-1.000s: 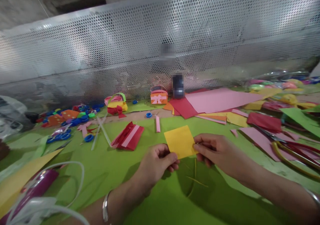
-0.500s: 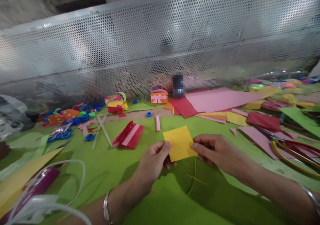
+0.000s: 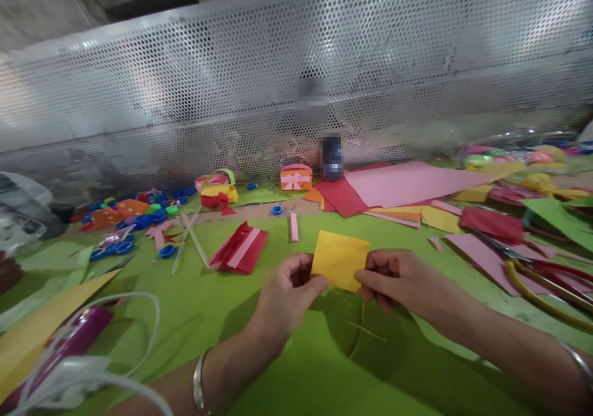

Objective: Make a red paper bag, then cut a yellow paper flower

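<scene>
A yellow square sheet [image 3: 340,259], paper or felt, is held up above the green tabletop [image 3: 278,373]. My left hand [image 3: 287,295] pinches its lower left corner, thumb in front and fingers behind. On the opposite side, my right hand [image 3: 393,277] grips the lower right edge between thumb and fingers. Thin yellow strips [image 3: 361,328] lie on the green surface below the sheet. To the left of my hands rests a folded red piece [image 3: 241,249] with a pink band across it. A small pink strip [image 3: 294,227] lies just beyond the sheet.
Large scissors [image 3: 532,268] lie at the right on pink sheets. A purple glue gun [image 3: 76,342] with a white cord is at the lower left. Small decorated boxes [image 3: 296,180] stand before a perforated metal panel [image 3: 231,95]. Blue-handled scissors [image 3: 113,247] lie left.
The yellow sheet has turned slightly clockwise and shifted a little right. My left thumb has slid down to its lower corner; my right hand still grips the right side.
</scene>
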`<state>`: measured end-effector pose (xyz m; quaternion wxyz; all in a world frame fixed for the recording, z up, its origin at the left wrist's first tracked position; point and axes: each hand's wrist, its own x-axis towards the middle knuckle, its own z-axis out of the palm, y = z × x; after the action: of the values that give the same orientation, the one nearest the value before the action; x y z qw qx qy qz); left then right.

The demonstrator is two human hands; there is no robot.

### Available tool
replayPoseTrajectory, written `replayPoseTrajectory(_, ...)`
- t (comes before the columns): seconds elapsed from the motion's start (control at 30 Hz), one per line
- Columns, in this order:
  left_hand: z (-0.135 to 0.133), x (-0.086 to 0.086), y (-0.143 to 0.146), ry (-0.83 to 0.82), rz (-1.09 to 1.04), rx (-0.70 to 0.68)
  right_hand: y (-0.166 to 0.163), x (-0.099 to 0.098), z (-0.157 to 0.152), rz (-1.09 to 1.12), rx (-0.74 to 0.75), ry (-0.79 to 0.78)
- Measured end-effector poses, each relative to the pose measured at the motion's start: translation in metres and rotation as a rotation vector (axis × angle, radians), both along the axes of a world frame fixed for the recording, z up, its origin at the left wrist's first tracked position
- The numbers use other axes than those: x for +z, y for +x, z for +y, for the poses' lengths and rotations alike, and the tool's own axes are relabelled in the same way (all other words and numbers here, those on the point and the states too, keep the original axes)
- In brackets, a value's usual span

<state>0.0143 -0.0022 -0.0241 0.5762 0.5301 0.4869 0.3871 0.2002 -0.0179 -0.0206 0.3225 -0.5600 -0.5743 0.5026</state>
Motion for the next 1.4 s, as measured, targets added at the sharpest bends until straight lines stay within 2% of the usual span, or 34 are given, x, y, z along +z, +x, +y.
replayPoseTrajectory(0.2, 0.0, -0.002, 0.0, 0.034, 0.137, 0.049, 0.002, -0.006, 0.002, 0.045, -0.021, 0.085)
replayPoseTrajectory(0.37, -0.001, -0.001, 0.001, 0.1, 0.159, 0.062, 0.005, -0.011, 0.004, 0.017, -0.034, 0.149)
replayPoseTrajectory(0.77, 0.001, -0.004, -0.004, 0.134, 0.155, 0.011, 0.004, -0.008, 0.005, 0.002, -0.032, 0.102)
replayPoseTrajectory(1.0, 0.005, -0.007, -0.005, 0.047, 0.132, -0.027, 0.002, -0.001, 0.005, 0.037, -0.057, 0.034)
replayPoseTrajectory(1.27, 0.007, -0.001, -0.005, 0.089, 0.206, -0.031, 0.004, -0.002, 0.007, 0.205, -0.091, -0.022)
replayPoseTrajectory(1.4, 0.006, 0.0, -0.006, -0.006, 0.167, -0.035, 0.004, -0.002, 0.008, 0.282, -0.101, 0.044)
